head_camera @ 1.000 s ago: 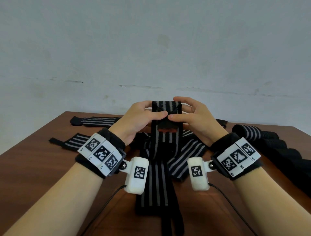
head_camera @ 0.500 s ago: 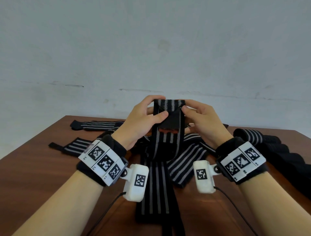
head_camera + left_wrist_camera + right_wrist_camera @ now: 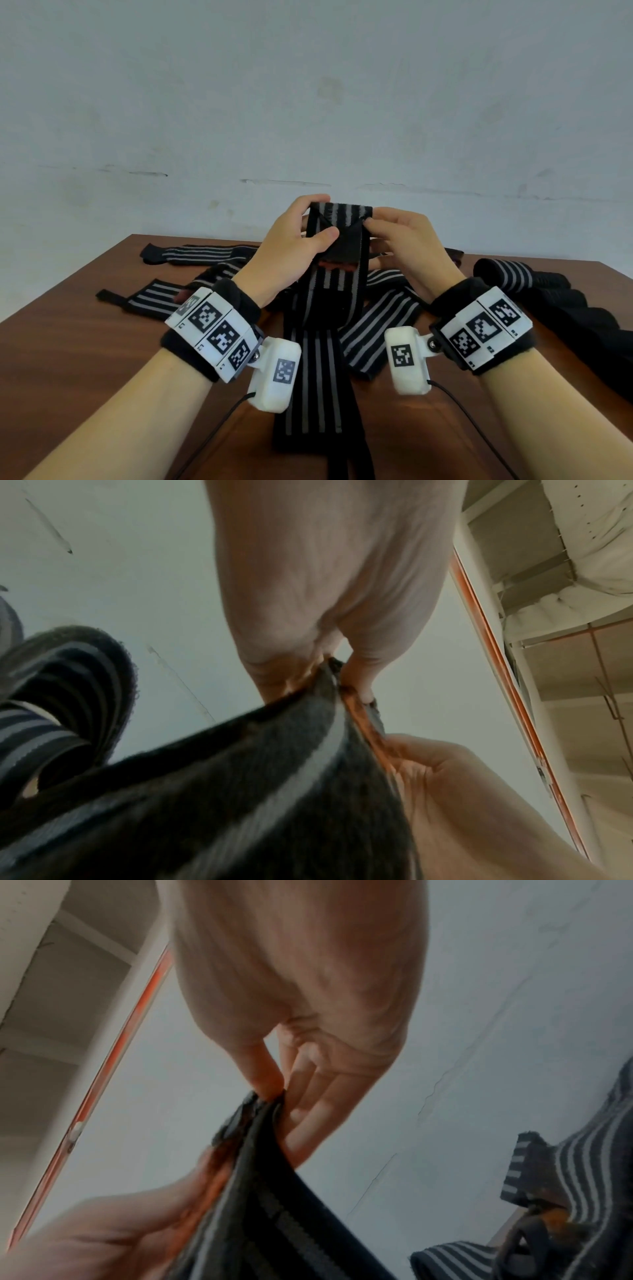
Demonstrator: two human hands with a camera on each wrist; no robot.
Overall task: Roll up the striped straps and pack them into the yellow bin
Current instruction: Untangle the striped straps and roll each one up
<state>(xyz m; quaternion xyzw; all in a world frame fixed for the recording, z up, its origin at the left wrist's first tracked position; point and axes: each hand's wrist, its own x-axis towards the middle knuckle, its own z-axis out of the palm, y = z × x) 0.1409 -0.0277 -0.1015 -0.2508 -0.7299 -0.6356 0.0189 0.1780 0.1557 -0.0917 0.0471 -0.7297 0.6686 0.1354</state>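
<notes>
I hold one black strap with grey stripes [image 3: 329, 298] upright above the table, its top end folded over. My left hand [image 3: 301, 240] pinches the folded top at its left edge, thumb on the black flap. My right hand [image 3: 394, 236] pinches the right edge of the same fold. The strap's long tail runs down onto the table toward me. In the left wrist view the left hand [image 3: 329, 653] grips the strap [image 3: 240, 777]. The right wrist view has thumb and fingers of the right hand [image 3: 284, 1088] pinching the strap [image 3: 274, 1191]. No yellow bin is in view.
Several loose striped straps [image 3: 205, 253] lie spread on the brown wooden table [image 3: 68, 359], to the left and under my hands. A row of rolled straps [image 3: 507, 274] lies at the right edge. A pale wall stands behind the table.
Both hands have raised the strap's folded top a little. The right thumb has shifted from the flap's middle up to the top right corner.
</notes>
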